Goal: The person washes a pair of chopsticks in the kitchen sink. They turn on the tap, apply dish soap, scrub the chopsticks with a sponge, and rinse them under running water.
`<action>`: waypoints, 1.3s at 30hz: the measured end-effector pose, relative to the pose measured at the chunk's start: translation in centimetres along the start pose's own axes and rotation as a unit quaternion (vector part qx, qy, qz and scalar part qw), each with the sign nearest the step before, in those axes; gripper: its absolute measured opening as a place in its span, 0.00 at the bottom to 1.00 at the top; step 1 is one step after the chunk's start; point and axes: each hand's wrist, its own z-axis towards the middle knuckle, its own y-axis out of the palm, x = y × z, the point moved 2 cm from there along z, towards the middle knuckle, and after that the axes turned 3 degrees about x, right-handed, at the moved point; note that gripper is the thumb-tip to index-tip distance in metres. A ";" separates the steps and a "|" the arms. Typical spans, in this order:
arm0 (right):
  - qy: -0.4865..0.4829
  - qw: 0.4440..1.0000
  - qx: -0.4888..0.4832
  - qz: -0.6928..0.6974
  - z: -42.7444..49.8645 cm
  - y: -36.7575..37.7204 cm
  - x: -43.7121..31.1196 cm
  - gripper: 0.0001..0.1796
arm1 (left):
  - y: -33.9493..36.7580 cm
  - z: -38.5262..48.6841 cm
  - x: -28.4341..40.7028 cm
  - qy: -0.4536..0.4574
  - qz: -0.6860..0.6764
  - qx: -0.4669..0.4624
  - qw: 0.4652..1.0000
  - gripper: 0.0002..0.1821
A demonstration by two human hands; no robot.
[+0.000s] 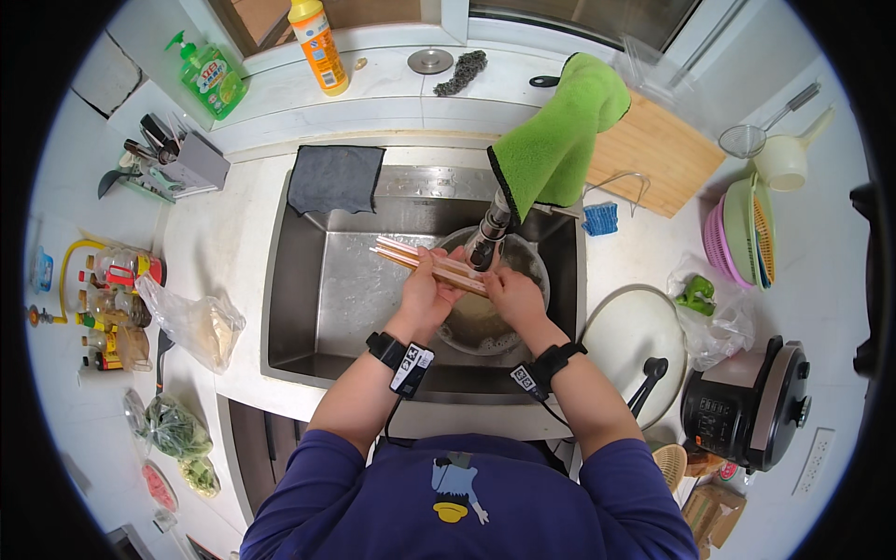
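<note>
A bundle of chopsticks (395, 253), pinkish at the tips and brown toward the other end, is held between my two hands over a stainless steel sink (350, 301). My left hand (425, 287) cradles the bundle's middle with its thumb on top. At the right end, my right hand (514, 290) grips the sticks. Just above them is the faucet spout (488, 238), close to my fingers. Beneath my hands, a round metal basin (483, 329) holds cloudy water with suds at its rim.
A green cloth (553, 133) drapes over the faucet, and a grey cloth (334, 178) hangs on the sink's back rim. Right of the sink lie a blue scrubber (600, 219), a large lid (623, 343) and a pressure cooker (742, 413). A plastic bag (203, 325) sits to the left.
</note>
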 end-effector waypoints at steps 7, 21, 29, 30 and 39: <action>0.095 0.990 0.077 0.068 -0.2 -0.2 0.4 0.25 | -1.1 2.1 -2.8 0.025 -0.002 -0.034 0.999 0.07; 0.161 0.971 0.143 0.103 -4.0 -6.9 -0.4 0.16 | -0.1 3.5 -2.6 0.021 -0.117 0.010 0.993 0.09; 0.203 0.953 0.201 0.101 -5.9 -8.0 0.3 0.14 | 0.4 3.5 -3.4 0.028 -0.108 0.003 0.994 0.08; 0.196 0.953 0.199 0.119 -6.1 -8.1 0.4 0.14 | 0.3 3.4 -3.3 0.031 -0.123 0.027 0.991 0.09; 0.204 0.949 0.213 0.115 -7.2 -9.0 0.6 0.13 | 0.8 4.0 -3.7 0.053 -0.101 0.080 0.990 0.04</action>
